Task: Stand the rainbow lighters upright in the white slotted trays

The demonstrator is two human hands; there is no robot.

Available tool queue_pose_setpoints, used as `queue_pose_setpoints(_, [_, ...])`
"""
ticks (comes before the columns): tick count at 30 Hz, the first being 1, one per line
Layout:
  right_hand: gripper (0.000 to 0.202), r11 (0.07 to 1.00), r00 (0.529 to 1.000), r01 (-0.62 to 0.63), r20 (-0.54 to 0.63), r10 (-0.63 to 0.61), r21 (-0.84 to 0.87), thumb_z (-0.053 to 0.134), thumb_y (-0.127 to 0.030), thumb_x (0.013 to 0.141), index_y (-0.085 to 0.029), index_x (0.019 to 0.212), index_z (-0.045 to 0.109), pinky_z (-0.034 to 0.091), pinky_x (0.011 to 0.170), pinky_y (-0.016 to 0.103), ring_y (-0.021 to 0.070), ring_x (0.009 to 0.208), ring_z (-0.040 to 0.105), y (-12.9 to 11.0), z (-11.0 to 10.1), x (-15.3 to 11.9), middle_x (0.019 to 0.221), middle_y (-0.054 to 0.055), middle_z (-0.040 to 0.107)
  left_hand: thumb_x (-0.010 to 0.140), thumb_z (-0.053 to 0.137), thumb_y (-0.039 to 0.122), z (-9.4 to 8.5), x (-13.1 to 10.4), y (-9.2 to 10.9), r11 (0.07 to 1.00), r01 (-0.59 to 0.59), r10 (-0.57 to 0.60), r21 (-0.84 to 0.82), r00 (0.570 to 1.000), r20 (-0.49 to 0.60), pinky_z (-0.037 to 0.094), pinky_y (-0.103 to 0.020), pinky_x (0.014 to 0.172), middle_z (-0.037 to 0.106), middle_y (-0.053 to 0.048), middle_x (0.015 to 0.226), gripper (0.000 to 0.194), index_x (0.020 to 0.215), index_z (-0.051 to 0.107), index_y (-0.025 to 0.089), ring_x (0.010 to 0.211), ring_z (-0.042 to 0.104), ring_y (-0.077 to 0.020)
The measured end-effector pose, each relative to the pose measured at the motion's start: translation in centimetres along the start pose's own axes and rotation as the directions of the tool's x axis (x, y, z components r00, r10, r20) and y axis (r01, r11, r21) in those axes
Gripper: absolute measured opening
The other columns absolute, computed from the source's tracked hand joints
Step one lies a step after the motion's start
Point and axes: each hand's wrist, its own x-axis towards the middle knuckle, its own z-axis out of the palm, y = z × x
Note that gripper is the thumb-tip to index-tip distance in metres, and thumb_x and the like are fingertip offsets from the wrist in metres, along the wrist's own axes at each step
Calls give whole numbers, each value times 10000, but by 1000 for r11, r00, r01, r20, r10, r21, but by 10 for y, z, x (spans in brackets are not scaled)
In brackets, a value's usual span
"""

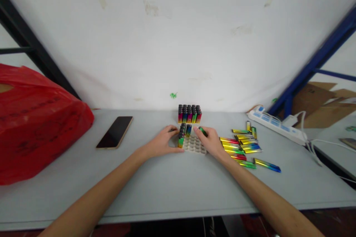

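Note:
A pale tray (194, 145) with rows of round hollows lies between my hands. Along its left side stands a row of dark-topped, colourful lighters (181, 139), with another lighter (188, 130) upright beside them near the back. My left hand (164, 142) rests at the tray's left edge, thumb and fingers spread around the row. Over the tray's right side, my right hand (210, 141) grips a green and black lighter (203, 131), tilted between thumb and fingers. Behind the tray, a block of upright lighters (189, 114) stands near the wall.
Loose shiny lighters (244, 146) lie right of my right hand. A phone (115, 132) and a red plastic bag (41, 122) are on the left. At the back right sit a white power strip (276, 125) with cables and, beyond the blue frame, cardboard boxes (322, 103).

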Motion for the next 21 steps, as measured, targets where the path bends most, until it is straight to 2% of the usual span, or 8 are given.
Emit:
queue_pose_setpoints(3, [504, 999, 999, -26, -24, 26, -22, 506, -589, 897, -242, 564, 355, 243, 542, 280, 121, 555, 327, -1, 1, -1, 551, -43, 307, 740, 884, 601, 0, 0, -1, 1000, 4, -4, 8, 1000, 2, 491, -499, 1154, 638, -132, 1317, 705, 1291, 711, 197, 1252, 612, -353])
queue_pose_setpoints(8, [387, 1000, 1000, -13, -5, 13, -15, 468, -508, 852, -238, 586, 386, 261, 552, 276, 128, 563, 364, -7, 2, -3, 570, -35, 354, 751, 881, 594, 0, 0, 0, 1000, -3, 3, 15, 1000, 9, 484, -492, 1161, 634, -134, 1323, 704, 1300, 705, 190, 1262, 607, -354])
queue_pose_setpoints(14, [405, 1000, 1000, -3, -2, 3, -8, 479, -521, 872, -236, 596, 396, 276, 556, 272, 131, 578, 363, -8, 1, -3, 574, -35, 361, 754, 878, 594, -1, 0, 1, 1000, -5, 5, 4, 1000, 3, 489, -492, 1150, 639, -129, 1310, 682, 1284, 709, 200, 1247, 612, -348])
queue_pose_setpoints(21, [510, 999, 999, 43, 23, -43, 4, 492, -607, 932, -230, 602, 399, 288, 570, 271, 128, 594, 366, -8, 0, -4, 595, -37, 362, 756, 873, 605, -1, 0, 1, 1000, -7, 7, 6, 1000, 3, 489, -490, 1149, 641, -129, 1304, 685, 1286, 709, 204, 1250, 610, -348])
